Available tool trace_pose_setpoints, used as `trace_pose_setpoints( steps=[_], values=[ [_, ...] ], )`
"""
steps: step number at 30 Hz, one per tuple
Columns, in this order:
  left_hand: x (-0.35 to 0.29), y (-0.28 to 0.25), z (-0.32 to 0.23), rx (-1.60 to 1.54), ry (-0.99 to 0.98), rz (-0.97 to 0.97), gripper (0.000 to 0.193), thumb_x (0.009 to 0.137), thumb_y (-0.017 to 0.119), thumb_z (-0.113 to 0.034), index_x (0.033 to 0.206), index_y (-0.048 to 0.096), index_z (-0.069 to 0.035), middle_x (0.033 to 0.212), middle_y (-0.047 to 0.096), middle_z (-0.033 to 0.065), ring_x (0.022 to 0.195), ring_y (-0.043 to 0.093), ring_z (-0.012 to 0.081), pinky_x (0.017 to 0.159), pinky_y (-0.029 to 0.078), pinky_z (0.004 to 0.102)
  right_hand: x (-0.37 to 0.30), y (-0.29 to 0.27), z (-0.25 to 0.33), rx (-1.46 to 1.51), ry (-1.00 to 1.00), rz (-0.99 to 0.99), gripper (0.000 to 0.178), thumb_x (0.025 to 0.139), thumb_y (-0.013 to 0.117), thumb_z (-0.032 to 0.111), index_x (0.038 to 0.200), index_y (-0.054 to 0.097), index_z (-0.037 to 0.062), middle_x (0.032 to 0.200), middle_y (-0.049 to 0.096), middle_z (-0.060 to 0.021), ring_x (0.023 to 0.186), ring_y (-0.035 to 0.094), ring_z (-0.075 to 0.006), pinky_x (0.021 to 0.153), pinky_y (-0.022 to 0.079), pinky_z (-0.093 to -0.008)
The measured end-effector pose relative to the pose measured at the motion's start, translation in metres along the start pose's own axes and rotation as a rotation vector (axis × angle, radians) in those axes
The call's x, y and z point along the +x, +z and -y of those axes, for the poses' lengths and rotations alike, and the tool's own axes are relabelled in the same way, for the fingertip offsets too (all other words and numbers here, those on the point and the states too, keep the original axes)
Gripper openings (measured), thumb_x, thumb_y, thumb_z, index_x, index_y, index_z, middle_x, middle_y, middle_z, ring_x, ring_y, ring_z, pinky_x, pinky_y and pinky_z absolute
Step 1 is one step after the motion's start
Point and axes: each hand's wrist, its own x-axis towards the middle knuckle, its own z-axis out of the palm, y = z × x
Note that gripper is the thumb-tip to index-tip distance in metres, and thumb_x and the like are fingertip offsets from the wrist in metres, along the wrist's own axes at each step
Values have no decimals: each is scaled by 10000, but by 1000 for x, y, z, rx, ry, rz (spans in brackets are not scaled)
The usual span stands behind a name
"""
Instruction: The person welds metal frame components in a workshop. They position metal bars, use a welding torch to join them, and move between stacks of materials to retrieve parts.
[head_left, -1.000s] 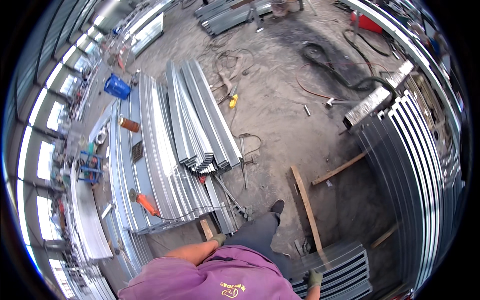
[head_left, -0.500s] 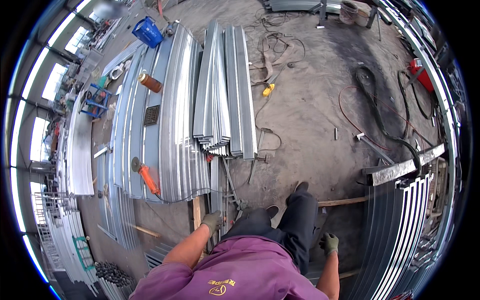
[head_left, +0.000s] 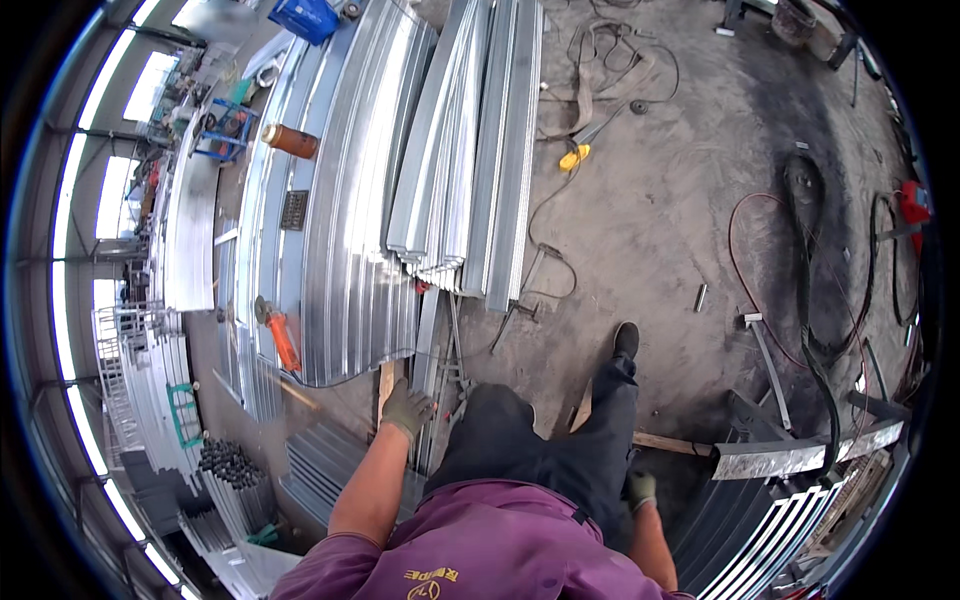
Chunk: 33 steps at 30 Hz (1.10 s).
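Observation:
My left hand (head_left: 407,411), in a grey-green work glove, hangs in front of me with its fingers apart and nothing in it. Below it in the picture lie a wooden strip (head_left: 387,388) and narrow metal profiles (head_left: 426,345); I see no grip on them. My right hand (head_left: 641,489), gloved alike, is low beside my right thigh. Its fingers are mostly hidden, and no held thing shows. Ahead on the left, a stack of long galvanized metal profiles (head_left: 360,200) carries an orange angle grinder (head_left: 284,343) near its close end.
Alongside lies a second bundle of profiles (head_left: 440,200). A brown bottle (head_left: 290,141) and a blue bin (head_left: 304,18) sit farther up the left stack. Cables and a black hose (head_left: 803,270) trail over the concrete floor. Stacked white-edged profiles (head_left: 775,550) and a metal beam (head_left: 810,450) lie right.
The view has shifted, with the stacks now nearer. One foot has stepped ahead. My left hand has swung forward with its fingers spread, and my right hand has drawn in toward my thigh.

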Motion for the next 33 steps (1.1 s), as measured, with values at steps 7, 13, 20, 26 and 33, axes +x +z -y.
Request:
trace_pose_setpoints(
  steps=[7, 13, 20, 26, 33],
  values=[
    [45, 88, -16, -24, 35, -22, 687, 1116, 384, -532, 1649, 316, -105, 1699, 363, 185, 1567, 357, 379, 1292, 260, 557, -7, -79, 139, 80, -65, -207, 326, 1020, 674, 245, 1148, 720, -51, 884, 760, -139, 645, 728, -238, 553, 557, -376],
    [183, 116, -22, -22, 38, 45, 871, 1038, 595, -592, 1644, 315, -32, 1625, 455, 171, 1507, 431, 378, 1247, 344, 548, -7, -44, 153, -384, -102, -364, 379, 1025, 670, 251, 1234, 705, -63, 1051, 773, -188, 1034, 740, -298, 886, 568, -393],
    [377, 159, -11, -79, 18, -37, 791, 1017, 649, -573, 1588, 426, -73, 1586, 477, 143, 1397, 478, 308, 1145, 395, 496, -38, 28, 192, -676, -141, -559, 435, 1041, 631, 332, 1211, 720, -58, 1160, 755, -251, 1099, 709, -408, 991, 530, -444],
    [501, 156, -4, -80, 19, -91, 740, 1023, 668, -540, 1546, 472, -54, 1403, 590, 141, 1036, 606, 244, 920, 513, 464, -48, 61, 214, -607, -118, -535, 418, 1067, 633, 337, 1226, 724, -39, 1133, 763, -216, 1044, 711, -332, 930, 550, -434],
    [560, 155, 1, -253, -92, -109, 273, 1032, 707, -358, 1158, 608, -136, 920, 618, 74, 682, 554, 212, 651, 488, 386, -52, 98, 258, -714, 33, -475, 498, 1101, 622, 393, 1333, 701, -40, 1283, 750, -203, 1144, 703, -295, 1015, 545, -402]
  ],
)
